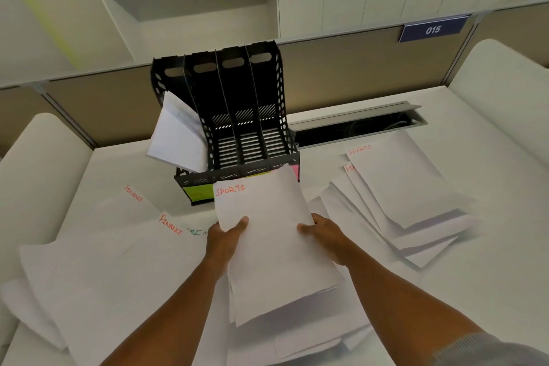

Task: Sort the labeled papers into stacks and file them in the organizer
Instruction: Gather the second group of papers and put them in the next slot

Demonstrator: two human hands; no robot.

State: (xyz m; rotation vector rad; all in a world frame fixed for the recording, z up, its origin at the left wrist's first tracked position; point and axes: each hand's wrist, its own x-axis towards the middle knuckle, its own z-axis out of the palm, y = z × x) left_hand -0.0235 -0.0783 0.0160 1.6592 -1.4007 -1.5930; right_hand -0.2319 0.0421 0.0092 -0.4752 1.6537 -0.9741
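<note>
What we cannot make out

The Sports stack [267, 235] hides most of the organizer's coloured labels [197, 192]; we cannot read the green writing [196, 232] beside the Finance sheet [170, 224].

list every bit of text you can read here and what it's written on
"SPORTS": top sheet of the stack held by the left hand and right hand.
"SPORTS": top sheet of the right pile.
"FINANCE": far left sheet.
"FINANCE": nearer left sheet.
"015": blue sign on the partition.
Red word under the right pile: mostly covered.
Green writing: unreadable.
Organizer's green label: blurred.
</note>
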